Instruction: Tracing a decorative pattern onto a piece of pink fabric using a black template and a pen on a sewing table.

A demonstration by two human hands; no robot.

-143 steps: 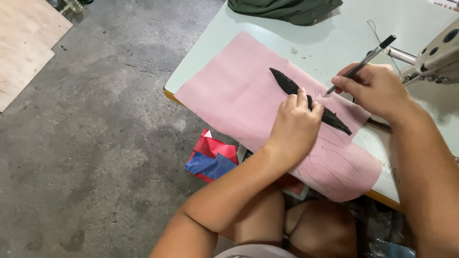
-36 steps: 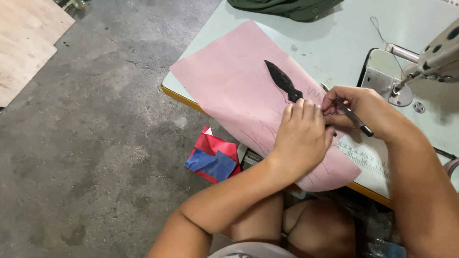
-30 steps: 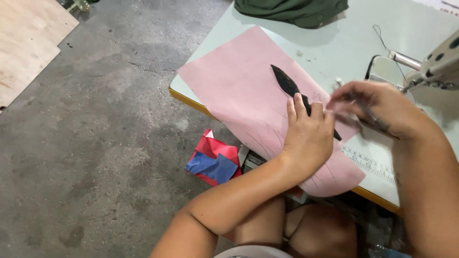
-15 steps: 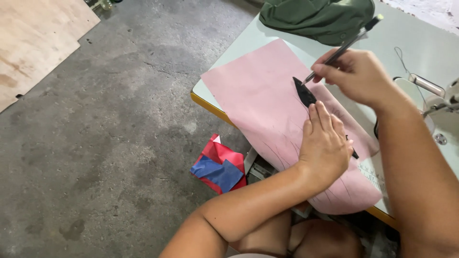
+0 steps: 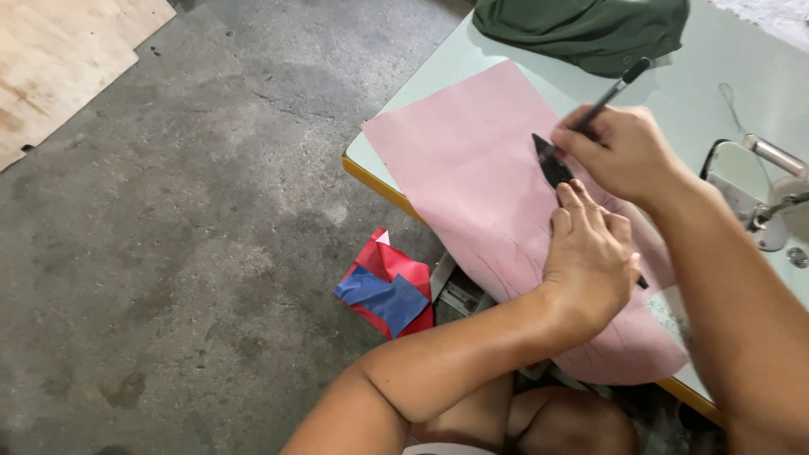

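A pink sheet of fabric [image 5: 472, 168] lies over the corner of a pale green sewing table [image 5: 522, 67]. On it rests a narrow black pointed template [image 5: 552, 166]. My left hand [image 5: 590, 253] lies flat on the template and presses it to the pink sheet. My right hand [image 5: 619, 152] grips a black pen [image 5: 608, 94], whose tip sits at the template's upper pointed end. Most of the template is hidden beneath my hands.
A dark green garment [image 5: 581, 29] is bunched at the table's far edge. Part of a sewing machine [image 5: 758, 198] stands at the right. Red and blue fabric scraps [image 5: 383, 291] lie on the grey concrete floor. A plywood board [image 5: 59, 59] is at top left.
My right hand lifted the pen from beside my left hand and brought it up to the template's far tip. The left hand stayed pressed on the template.
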